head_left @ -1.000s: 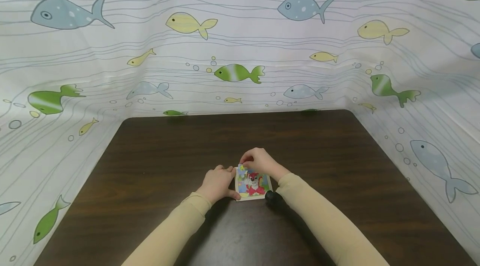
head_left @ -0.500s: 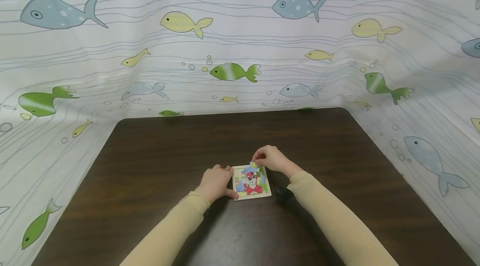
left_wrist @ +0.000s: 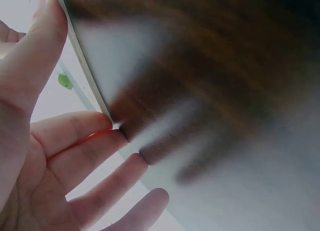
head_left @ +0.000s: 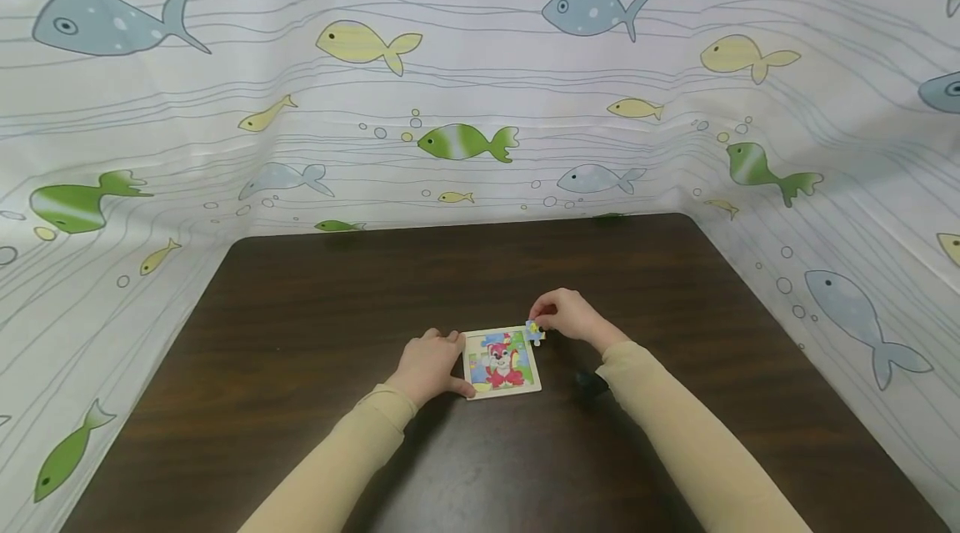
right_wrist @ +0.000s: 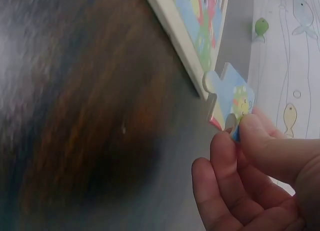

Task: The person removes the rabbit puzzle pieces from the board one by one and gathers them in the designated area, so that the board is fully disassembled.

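Observation:
A small square jigsaw puzzle in a pale wooden frame (head_left: 504, 393) lies on the table, showing a red-and-white cartoon animal. Bare pale wood shows at its upper left. My left hand (head_left: 423, 368) rests along the frame's left side, thumb near the bottom corner and fingers near the top one. In the left wrist view those fingers are fairly straight and spread against the frame's edge (left_wrist: 90, 73). Just past the top right corner, my right hand (head_left: 573, 318) pinches a blue jigsaw piece (right_wrist: 229, 96) with a yellow figure between thumb and fingertips. The piece is tilted up.
The dark wooden table (head_left: 360, 283) extends around the puzzle on all sides. A white fish-patterned curtain (head_left: 480, 82) closes off the back and both sides. A black object (head_left: 591, 385) sits beneath the right cuff.
My right hand has carried the jigsaw piece rightward, from over the puzzle's upper left to just beyond its top right corner. The left hand stays against the frame; the view has shifted slightly.

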`<state>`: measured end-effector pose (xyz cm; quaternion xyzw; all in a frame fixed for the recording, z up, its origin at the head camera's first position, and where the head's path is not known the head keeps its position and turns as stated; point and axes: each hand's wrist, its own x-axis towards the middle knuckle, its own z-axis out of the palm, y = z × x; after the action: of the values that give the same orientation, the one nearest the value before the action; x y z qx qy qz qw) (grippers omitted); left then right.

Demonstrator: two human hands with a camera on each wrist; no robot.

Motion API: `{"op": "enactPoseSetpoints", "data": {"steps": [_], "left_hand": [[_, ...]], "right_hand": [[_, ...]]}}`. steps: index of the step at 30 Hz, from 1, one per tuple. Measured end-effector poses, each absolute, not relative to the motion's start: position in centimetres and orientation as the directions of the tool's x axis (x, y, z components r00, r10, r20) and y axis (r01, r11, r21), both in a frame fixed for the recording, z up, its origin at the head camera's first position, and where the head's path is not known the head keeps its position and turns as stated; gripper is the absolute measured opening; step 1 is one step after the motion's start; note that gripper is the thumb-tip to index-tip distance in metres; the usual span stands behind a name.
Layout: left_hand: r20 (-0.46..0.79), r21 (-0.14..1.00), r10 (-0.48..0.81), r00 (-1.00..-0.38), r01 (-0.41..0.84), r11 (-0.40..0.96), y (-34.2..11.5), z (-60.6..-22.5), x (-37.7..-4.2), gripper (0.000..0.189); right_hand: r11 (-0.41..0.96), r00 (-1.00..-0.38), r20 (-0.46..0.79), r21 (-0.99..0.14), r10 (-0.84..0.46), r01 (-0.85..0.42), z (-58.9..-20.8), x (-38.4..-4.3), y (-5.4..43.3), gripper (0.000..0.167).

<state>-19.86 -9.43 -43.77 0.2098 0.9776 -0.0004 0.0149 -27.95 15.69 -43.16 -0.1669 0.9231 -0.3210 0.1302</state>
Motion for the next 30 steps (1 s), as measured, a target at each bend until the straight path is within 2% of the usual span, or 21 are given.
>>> {"op": "enactPoseSetpoints", "data": {"steps": [11, 30], "left_hand": [[-0.035, 0.018, 0.415, -0.909, 0.415, 0.91, -9.5, -43.7, -19.9, 0.09], [-0.077, 0.011, 0.399, -0.914, 0.4, 0.917, -9.4, -43.7, -19.8, 0.092]], "right_hand": [[0.767, -0.933, -0.135, -0.615, -0.333, -0.185, -43.9, -28.5, 17.4, 0.005], [0.811, -0.935, -0.024, -0.506, -0.355, -0.294, -45.3, -28.9, 16.6, 0.006]]}}
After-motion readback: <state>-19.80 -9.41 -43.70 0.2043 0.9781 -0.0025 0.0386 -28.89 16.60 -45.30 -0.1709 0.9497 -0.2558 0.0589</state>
